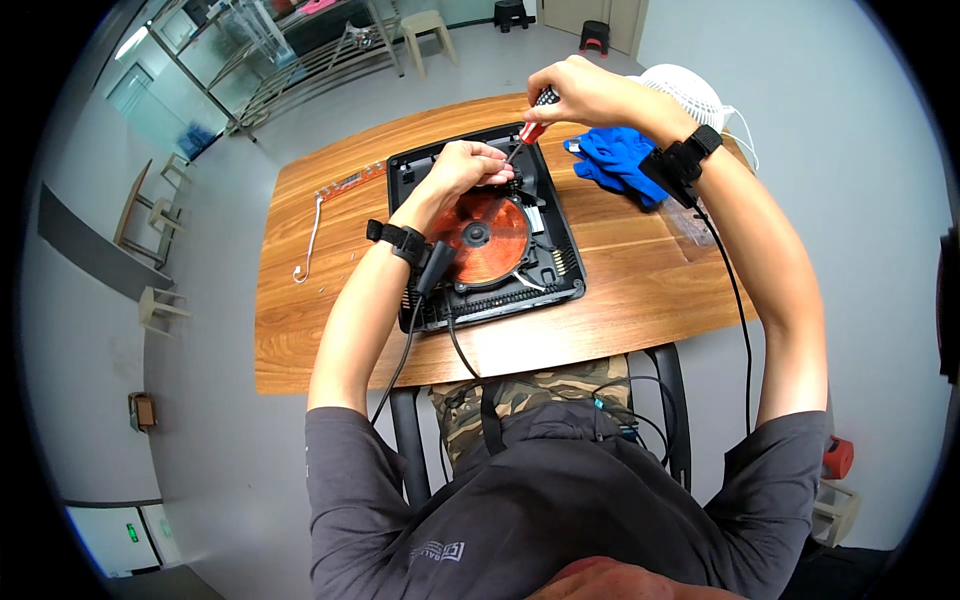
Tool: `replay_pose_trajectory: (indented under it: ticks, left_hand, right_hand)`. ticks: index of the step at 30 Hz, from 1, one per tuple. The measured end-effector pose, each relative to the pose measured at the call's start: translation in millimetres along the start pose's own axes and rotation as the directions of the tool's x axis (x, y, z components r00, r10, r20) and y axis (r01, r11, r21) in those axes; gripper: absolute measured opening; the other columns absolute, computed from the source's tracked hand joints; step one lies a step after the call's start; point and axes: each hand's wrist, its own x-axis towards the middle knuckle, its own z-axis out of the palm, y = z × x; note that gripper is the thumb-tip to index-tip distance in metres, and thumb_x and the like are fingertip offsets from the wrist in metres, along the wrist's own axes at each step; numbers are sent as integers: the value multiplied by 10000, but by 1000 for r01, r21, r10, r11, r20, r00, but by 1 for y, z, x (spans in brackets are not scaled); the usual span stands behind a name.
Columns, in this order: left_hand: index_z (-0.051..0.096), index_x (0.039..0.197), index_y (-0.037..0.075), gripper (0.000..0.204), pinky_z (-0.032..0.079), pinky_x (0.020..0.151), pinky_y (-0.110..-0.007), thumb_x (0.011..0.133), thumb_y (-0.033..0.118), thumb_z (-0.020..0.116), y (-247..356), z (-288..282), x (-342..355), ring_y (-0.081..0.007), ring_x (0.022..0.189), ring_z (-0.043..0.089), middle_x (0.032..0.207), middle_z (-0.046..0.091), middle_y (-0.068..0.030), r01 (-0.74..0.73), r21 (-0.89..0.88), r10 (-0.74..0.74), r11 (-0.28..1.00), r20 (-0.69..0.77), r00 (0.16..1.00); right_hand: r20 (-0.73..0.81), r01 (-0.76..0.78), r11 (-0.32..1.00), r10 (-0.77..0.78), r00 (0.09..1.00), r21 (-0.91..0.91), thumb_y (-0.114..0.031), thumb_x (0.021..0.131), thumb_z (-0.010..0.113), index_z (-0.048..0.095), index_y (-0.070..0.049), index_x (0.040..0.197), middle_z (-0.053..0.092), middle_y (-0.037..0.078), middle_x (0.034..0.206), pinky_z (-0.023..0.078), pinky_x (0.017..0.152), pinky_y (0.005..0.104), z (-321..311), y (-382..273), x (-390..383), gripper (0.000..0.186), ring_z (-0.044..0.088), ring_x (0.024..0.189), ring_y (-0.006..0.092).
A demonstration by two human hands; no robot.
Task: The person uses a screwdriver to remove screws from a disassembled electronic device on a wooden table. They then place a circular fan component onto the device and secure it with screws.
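An opened induction cooker, its black plastic housing (568,282) lying on the table, shows a round copper coil (490,258) inside. Above the housing's far edge, my right hand (580,92) grips a screwdriver (534,131) with a red and black handle. The shaft slants down and left into the far part of the housing. My left hand (466,166) reaches over the coil, its fingers pinched together close to the screwdriver's tip. Whatever lies between those fingertips is too small to make out. The tip itself is partly hidden by the fingers.
On the wooden table (330,240), a narrow circuit board (350,182) with a white cable (312,240) lies left of the housing. Tiny loose pieces are near it. To the right are a blue cloth (615,160), a clear plastic bag (692,228) and a white fan (686,88).
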Motion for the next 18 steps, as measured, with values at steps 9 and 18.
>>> replay_pose_trajectory:
  ticks: [9, 18]
  left_hand:
    - [651, 1140, -94, 242, 619, 887, -276, 1037, 120, 602, -4, -5, 5, -191, 935, 735, 1063, 721, -161, 16, -30, -17, 999, -37, 999]
    - [644, 1124, -101, 201, 627, 894, -260, 1031, 70, 596, -7, -4, 3, -194, 942, 734, 1060, 713, -165, 9, -71, -9, 997, -1, 1000]
  right_hand:
    - [-23, 6, 1000, -5, 1000, 29, -322, 941, 733, 717, 47, 985, 738, 222, 868, 562, 750, 376, -5, 3, -1, 372, 735, 817, 331]
    - [-45, 21, 999, -19, 999, 45, -337, 939, 736, 719, 39, 998, 730, 222, 855, 553, 734, 397, 1, 6, -2, 381, 723, 804, 333]
